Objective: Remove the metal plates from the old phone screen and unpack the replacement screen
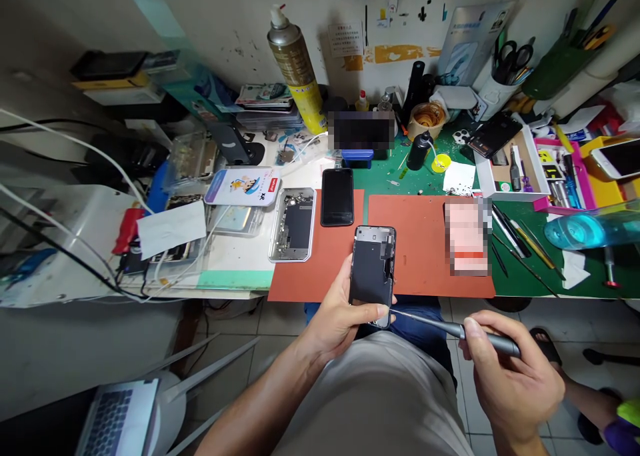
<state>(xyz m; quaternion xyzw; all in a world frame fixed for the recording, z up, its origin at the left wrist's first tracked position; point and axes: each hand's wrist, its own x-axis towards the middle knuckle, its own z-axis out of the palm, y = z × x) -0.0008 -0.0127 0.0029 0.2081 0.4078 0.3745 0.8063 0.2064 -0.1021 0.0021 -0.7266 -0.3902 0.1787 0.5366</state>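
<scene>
My left hand (345,306) is wrapped round a phone screen assembly (371,263), its dark inner side facing up and its thumb across the lower end. In my right hand (510,363) is a slim grey screwdriver (450,326), held like a pen. Its thin tip points left and meets the lower right edge of the screen assembly, near my left thumb. Just beyond, a dark phone (337,197) lies face up on the orange mat (425,243). A metal tray (291,225) to its left holds small parts and a dark plate.
A pixelated pink-screened device (467,236) lies on the mat's right side. Pens and tweezers (525,239) rest beyond it, near a blue bottle (590,229). A yellow spray can (300,69) stands at the back. Loose cables (75,249) hang at left, above a laptop (115,416).
</scene>
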